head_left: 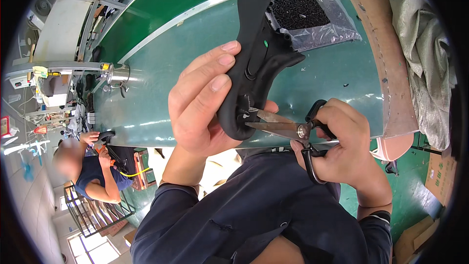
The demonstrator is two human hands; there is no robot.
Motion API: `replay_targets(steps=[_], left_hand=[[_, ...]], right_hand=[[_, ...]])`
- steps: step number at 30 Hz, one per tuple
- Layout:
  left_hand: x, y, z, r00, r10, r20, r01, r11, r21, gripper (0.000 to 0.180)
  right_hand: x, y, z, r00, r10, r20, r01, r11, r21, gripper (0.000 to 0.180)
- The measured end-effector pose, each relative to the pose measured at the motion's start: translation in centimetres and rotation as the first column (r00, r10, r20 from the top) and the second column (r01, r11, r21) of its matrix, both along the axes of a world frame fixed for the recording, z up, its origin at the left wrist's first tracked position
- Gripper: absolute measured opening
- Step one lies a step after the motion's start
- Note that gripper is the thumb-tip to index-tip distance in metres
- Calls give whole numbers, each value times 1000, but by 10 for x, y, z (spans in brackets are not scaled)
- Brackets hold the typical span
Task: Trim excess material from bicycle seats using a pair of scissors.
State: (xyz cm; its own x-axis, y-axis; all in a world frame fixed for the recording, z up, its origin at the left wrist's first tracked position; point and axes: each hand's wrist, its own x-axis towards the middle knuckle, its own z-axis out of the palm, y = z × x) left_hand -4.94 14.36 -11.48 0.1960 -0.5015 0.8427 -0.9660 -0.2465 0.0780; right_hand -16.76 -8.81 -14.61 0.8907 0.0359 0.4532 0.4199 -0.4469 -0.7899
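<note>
My left hand (pixel 202 95) is closed around a long, curved black plastic part (pixel 249 44) and holds it tilted above the green table. What kind of part it is, I cannot make out. Its upper end is broad and flat, and a small green mark shows on its side. In my right hand (pixel 342 142) is a pair of scissors (pixel 298 129) with black handles. The blades are spread, and their tips reach the lower end of the black part, beside a small pale bit there. Part of my left thumb shows behind the part.
A clear plastic bag (pixel 337 24) of small black pieces, probably screws, lies on the green table (pixel 156 93). Brown board (pixel 386 68) and grey cloth (pixel 420 54) line the right side. At the far left a co-worker (pixel 102 176) holds an orange tool. A green belt (pixel 156 19) runs behind.
</note>
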Motion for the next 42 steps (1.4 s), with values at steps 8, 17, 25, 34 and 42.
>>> replay_targets(steps=[8, 17, 25, 34, 42], left_hand=[[2, -7, -2, 1000, 9, 10, -9, 1000, 10, 88], [8, -2, -11, 990, -88, -110, 87, 996, -14, 82], [6, 9, -9, 772, -296, -563, 245, 955, -167, 82], [-25, -9, 13, 255, -406, -878, 35, 911, -411, 92], [-14, 6, 4, 188, -498, -846, 282, 853, -439, 86]], right_hand=[[5, -16, 4, 1000, 22, -8, -23, 993, -117, 35], [12, -19, -2, 975, -75, 209, 125, 963, -239, 34], [17, -22, -7, 981, -146, 124, 162, 978, -130, 41], [26, -30, -3, 879, -223, 421, 354, 896, -266, 42], [30, -45, 5, 788, -180, 589, 481, 777, -406, 43]])
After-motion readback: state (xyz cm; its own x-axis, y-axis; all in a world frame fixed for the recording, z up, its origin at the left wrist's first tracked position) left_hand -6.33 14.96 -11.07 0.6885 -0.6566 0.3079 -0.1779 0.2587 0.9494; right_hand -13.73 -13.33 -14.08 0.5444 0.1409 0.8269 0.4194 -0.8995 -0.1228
